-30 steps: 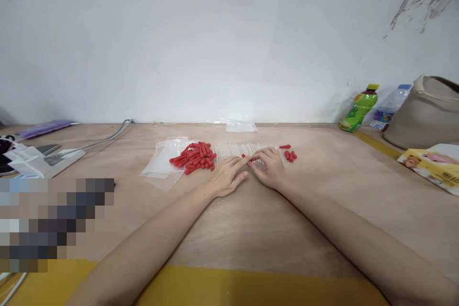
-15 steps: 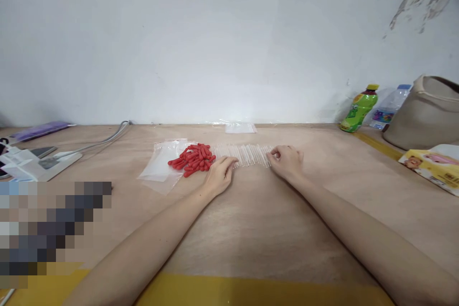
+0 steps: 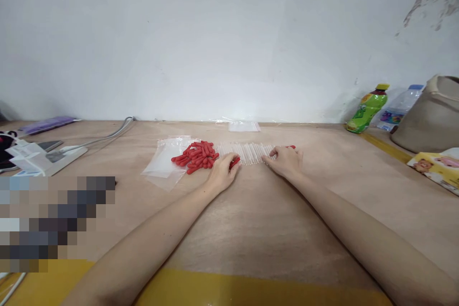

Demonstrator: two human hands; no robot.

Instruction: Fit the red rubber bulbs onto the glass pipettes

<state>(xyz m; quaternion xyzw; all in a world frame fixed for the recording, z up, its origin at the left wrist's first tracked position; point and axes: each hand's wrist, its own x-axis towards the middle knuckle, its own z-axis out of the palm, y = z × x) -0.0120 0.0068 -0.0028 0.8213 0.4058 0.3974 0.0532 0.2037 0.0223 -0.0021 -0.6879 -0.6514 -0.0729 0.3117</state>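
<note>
A heap of red rubber bulbs [image 3: 199,155] lies left of centre, partly over a clear plastic bag [image 3: 165,160]. To its right, many thin clear tubes [image 3: 251,153] lie side by side in a row. My left hand [image 3: 223,172] is closed around one red bulb [image 3: 234,162], which shows between thumb and fingers at the row's left part. At the right end, the fingertips of my right hand [image 3: 285,160] are pinched at a clear tube. Behind that hand pokes out another red bulb [image 3: 293,147]; whether it is held or lying down is hidden.
A flat plastic bag [image 3: 244,126] lies against the wall. On the right are a green bottle [image 3: 367,109], a clear bottle [image 3: 401,107], a grey-brown bin [image 3: 425,119] and a yellow packet [image 3: 437,167]. A power strip [image 3: 70,158] with cables and a purple packet [image 3: 48,125] are at left.
The red bulb in my left hand has come into view. My right hand's fingertips have shifted left onto the tubes, and a red bulb now shows behind it. The view has turned slightly.
</note>
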